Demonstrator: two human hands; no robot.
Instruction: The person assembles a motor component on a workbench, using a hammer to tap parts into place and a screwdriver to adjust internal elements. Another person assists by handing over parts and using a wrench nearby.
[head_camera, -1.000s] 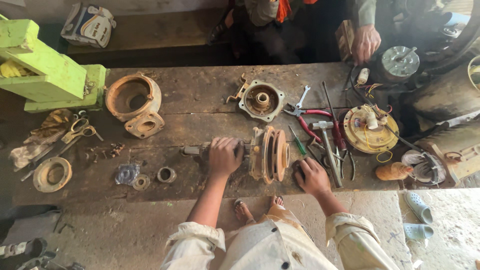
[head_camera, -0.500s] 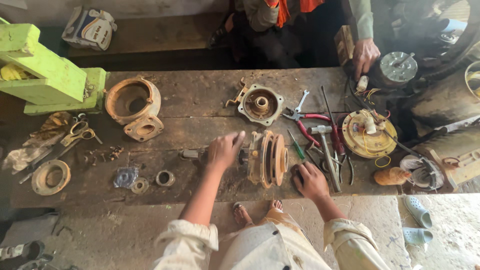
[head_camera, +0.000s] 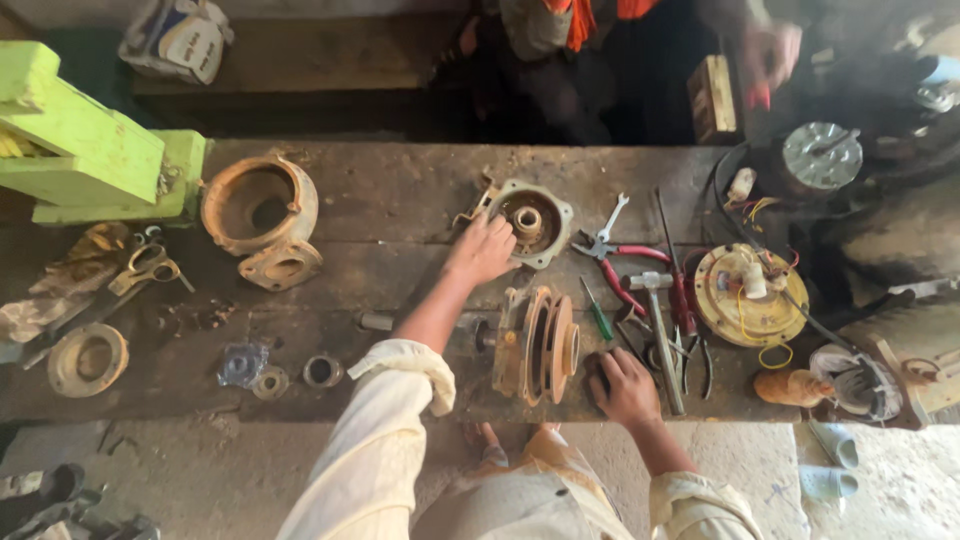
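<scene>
left hand (head_camera: 482, 250) open on round housing (head_camera: 530, 220), right hand (head_camera: 622, 385) flat beside rusty impeller (head_camera: 545, 345), pliers (head_camera: 625, 270) alongside

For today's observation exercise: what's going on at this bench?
A person works at a wooden bench strewn with pump parts and tools. The left hand reaches to the round metal housing; the right hand rests beside the rusty rotor. Pliers and a hammer lie nearby.

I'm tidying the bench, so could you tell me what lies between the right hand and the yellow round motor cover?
In the head view, a hammer and red-handled pliers lie between the right hand and the yellow motor cover.
</scene>
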